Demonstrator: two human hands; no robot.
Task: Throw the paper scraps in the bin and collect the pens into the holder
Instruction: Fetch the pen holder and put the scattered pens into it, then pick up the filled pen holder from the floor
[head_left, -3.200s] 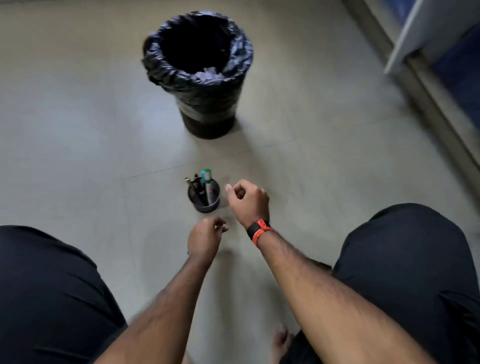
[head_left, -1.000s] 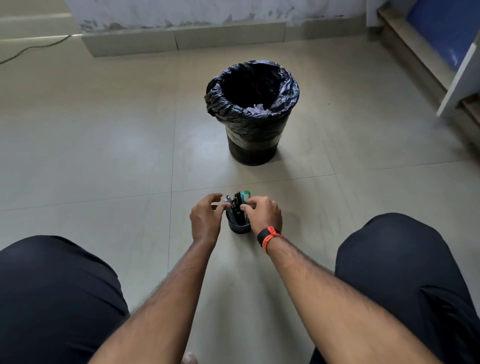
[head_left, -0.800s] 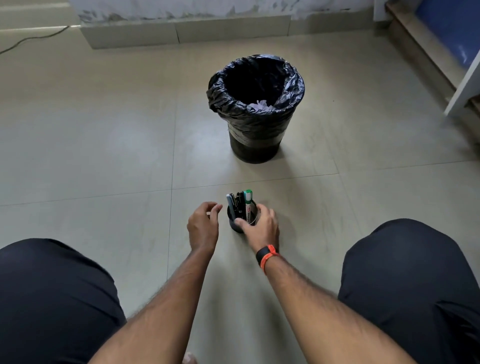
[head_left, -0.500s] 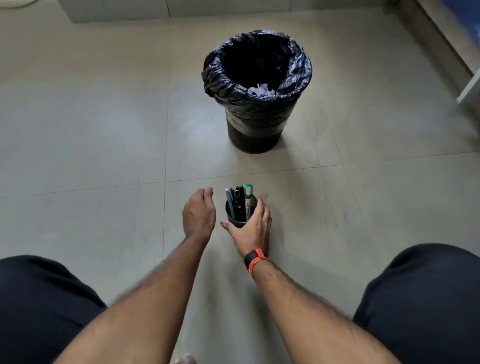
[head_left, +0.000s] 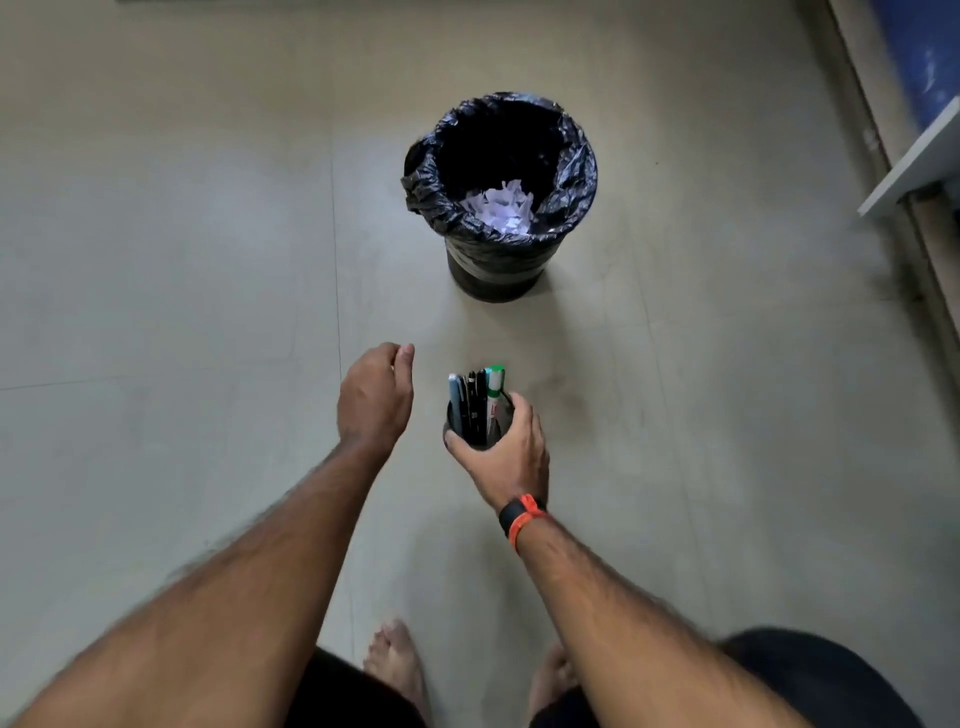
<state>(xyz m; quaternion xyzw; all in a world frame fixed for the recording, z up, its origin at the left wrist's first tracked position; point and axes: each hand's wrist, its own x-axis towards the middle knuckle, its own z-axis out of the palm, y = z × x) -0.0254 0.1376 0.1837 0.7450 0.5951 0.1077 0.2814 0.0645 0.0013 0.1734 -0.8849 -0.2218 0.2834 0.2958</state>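
Gripping the holder (head_left: 505, 420) from the near side, the right hand (head_left: 506, 457) wraps it with the thumb curled across the left of the rim and the fingers round the right wall. The holder is a small dark round cup, seen almost from above, and most of its outside is hidden by that hand. Whether its base rests on the floor (head_left: 182, 260) I cannot tell. The pens (head_left: 475, 402) stand upright in it, packed close together: several dark barrels, a blue-grey one at the left, and a white marker (head_left: 496, 382) with a green cap at the right, rising highest. The left hand (head_left: 374, 397) hangs just to the left of the holder, apart from it, back turned up, fingers loosely curled with nothing seen in them. Beyond both hands, well apart from the holder, stands the bin (head_left: 498, 260), a round tub lined with a crinkled black bag folded over its rim. The paper scraps (head_left: 501, 205) lie inside it as a pale, crumpled white heap against the near wall. A black and orange wristband (head_left: 521, 517) circles the right wrist. Bare feet (head_left: 397, 660) show at the bottom edge.
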